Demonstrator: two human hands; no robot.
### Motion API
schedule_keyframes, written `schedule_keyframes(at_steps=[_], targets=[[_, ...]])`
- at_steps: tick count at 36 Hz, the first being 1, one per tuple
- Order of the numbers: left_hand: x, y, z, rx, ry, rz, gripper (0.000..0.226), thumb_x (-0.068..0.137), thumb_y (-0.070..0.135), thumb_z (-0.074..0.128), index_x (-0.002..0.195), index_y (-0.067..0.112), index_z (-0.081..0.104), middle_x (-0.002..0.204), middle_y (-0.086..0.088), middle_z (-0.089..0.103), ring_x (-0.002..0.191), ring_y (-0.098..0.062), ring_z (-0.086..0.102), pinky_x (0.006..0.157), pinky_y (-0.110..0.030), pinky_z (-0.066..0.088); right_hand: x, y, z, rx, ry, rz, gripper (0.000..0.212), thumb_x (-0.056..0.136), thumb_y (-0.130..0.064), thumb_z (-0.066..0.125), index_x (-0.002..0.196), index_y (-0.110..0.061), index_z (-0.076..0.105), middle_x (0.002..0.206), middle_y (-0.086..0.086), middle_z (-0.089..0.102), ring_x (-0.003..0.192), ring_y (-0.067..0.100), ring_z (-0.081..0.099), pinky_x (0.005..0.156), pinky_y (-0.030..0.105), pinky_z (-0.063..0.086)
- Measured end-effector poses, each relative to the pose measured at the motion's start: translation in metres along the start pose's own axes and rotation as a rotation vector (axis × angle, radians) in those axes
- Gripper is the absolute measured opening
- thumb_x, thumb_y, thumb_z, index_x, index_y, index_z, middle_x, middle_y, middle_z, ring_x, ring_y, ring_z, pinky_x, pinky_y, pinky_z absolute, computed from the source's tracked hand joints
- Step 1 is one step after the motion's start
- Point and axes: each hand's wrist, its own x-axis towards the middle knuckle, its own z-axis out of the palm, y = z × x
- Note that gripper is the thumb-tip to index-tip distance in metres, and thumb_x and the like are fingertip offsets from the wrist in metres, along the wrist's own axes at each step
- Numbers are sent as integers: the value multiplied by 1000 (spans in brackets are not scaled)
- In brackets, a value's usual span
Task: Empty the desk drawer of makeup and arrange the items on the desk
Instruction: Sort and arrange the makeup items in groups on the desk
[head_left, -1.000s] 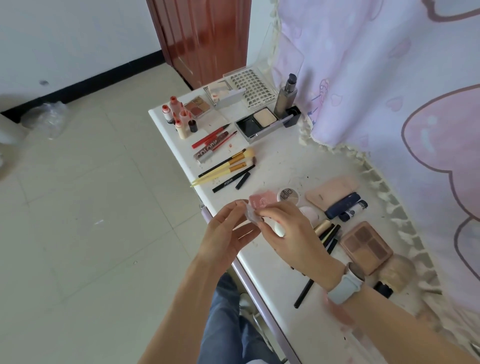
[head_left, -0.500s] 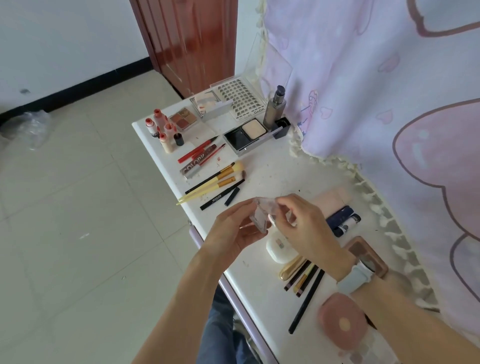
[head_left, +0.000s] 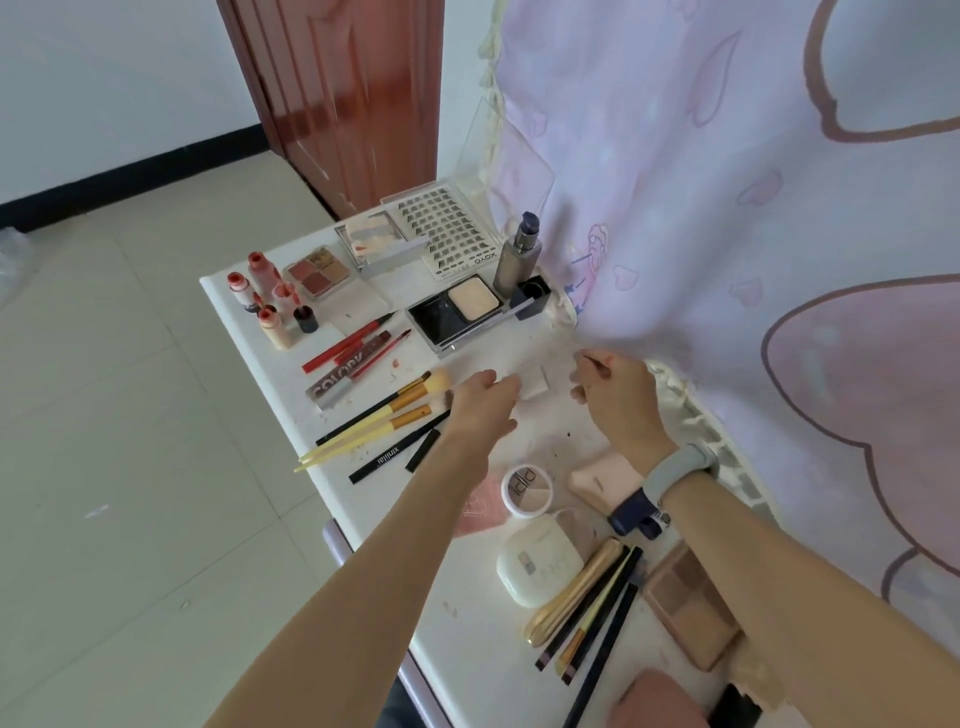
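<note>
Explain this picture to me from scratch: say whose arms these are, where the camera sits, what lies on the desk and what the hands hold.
No machine here: a person works with bare hands, and the single camera is worn on their head, looking down. The left hand and right hand, which wears a watch, reach over a white desk. Between them lies a small whitish item; the picture is blurred there, so whether either hand grips it cannot be told. Farther off lie yellow-handled brushes, red pencils, small bottles, an open powder compact and a lash tray. Nearer lie a round pot, a white case and a brown palette.
</note>
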Motion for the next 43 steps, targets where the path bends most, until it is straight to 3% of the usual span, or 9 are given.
schedule_keyframes(at_steps=[5, 11, 15, 17, 21, 25, 30, 34, 43], targets=[[10, 2, 7, 117, 2, 79, 52, 91, 17, 51, 141, 12, 37, 124, -6, 53, 108, -19, 52, 100, -37, 45, 21, 5, 6, -110, 36, -36, 26, 93, -6, 46, 81, 11, 61, 75, 21, 60, 70, 30, 58, 71, 40, 51], [13, 1, 8, 150, -29, 105, 52, 91, 20, 53, 141, 16, 38, 130, -3, 51, 118, -18, 48, 105, -40, 40, 32, 6, 8, -207, 37, -86, 22, 91, -2, 47, 76, -1, 62, 72, 9, 58, 77, 38, 62, 72, 38, 48], [8, 1, 7, 196, -57, 165, 51, 92, 18, 52, 141, 16, 38, 128, 0, 50, 114, -15, 48, 105, -39, 40, 32, 10, 9, -191, 61, -82, 17, 90, -4, 47, 84, 7, 59, 78, 22, 61, 76, 40, 58, 77, 51, 50], [3, 0, 4, 239, -61, 201, 46, 94, 18, 50, 139, 16, 42, 133, -1, 50, 114, -14, 49, 105, -39, 41, 23, 9, 8, -171, 75, -73, 19, 91, -5, 46, 97, 4, 61, 90, 21, 63, 79, 37, 60, 83, 47, 50], [-16, -8, -10, 341, 5, 311, 33, 95, 16, 46, 128, 18, 52, 125, 4, 56, 112, -8, 52, 94, -24, 46, -6, 5, 4, -150, 99, -98, 28, 94, -6, 46, 119, -3, 57, 108, 12, 61, 86, 20, 57, 76, 12, 36], [-47, -24, -33, 384, 140, 487, 27, 95, 13, 48, 120, 19, 56, 111, 10, 60, 99, 0, 55, 76, -5, 44, -39, -1, 11, -177, 31, -334, 21, 90, -4, 53, 108, -4, 63, 102, 8, 64, 87, 18, 59, 75, 21, 46], [-72, -62, -64, 570, 411, 660, 24, 93, 12, 50, 113, 16, 63, 108, 6, 63, 99, -12, 58, 84, -23, 46, -75, -4, 29, -484, -261, -671, 36, 82, -32, 47, 107, -12, 65, 101, 0, 65, 100, 16, 51, 79, 35, 42], [-78, -94, -89, 727, 552, 737, 26, 85, 3, 55, 109, 9, 63, 106, -4, 63, 99, -24, 55, 81, -46, 51, -92, 1, 41, -859, -434, -824, 63, 71, -45, 68, 123, -14, 54, 115, 0, 60, 109, 24, 53, 81, 43, 41], [-78, -145, -110, 1101, 495, 739, 40, 82, 29, 46, 114, 12, 62, 124, -7, 58, 121, -24, 43, 90, -43, 42, -94, 9, 56, -965, -331, -1000, 55, 66, -35, 73, 113, -10, 61, 98, 3, 64, 89, 24, 59, 71, 39, 45]])
